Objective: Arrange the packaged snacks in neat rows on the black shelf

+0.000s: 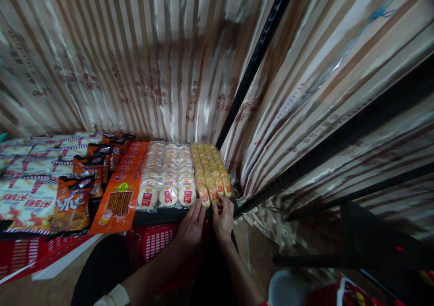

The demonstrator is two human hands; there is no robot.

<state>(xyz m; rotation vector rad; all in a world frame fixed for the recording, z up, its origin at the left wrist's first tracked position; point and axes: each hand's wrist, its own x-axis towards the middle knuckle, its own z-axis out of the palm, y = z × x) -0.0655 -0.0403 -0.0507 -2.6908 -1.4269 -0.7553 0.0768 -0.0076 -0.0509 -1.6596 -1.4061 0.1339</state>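
Note:
Small yellow wrapped snack packets [208, 161] stand in tight rows at the right end of a dark shelf [169, 216]. My left hand [193, 224] rests at the front of these rows, its fingers stretched out and touching the lower left of a front packet [204, 196]. Just to the right, my right hand [223, 219] has its fingers curled, with thumb and forefinger closed at the bottom of the neighbouring yellow snack packet [213, 193]. Left of the yellow rows are round white wrapped crackers [168, 195] with red labels, in columns.
An orange flat snack bag [118, 202], brown-orange chip bags [72, 204] and white bags [29, 202] fill the shelf leftward. Red baskets [158, 240] sit below. Black metal uprights [257, 62] and striped sheeting [169, 71] enclose the back and right.

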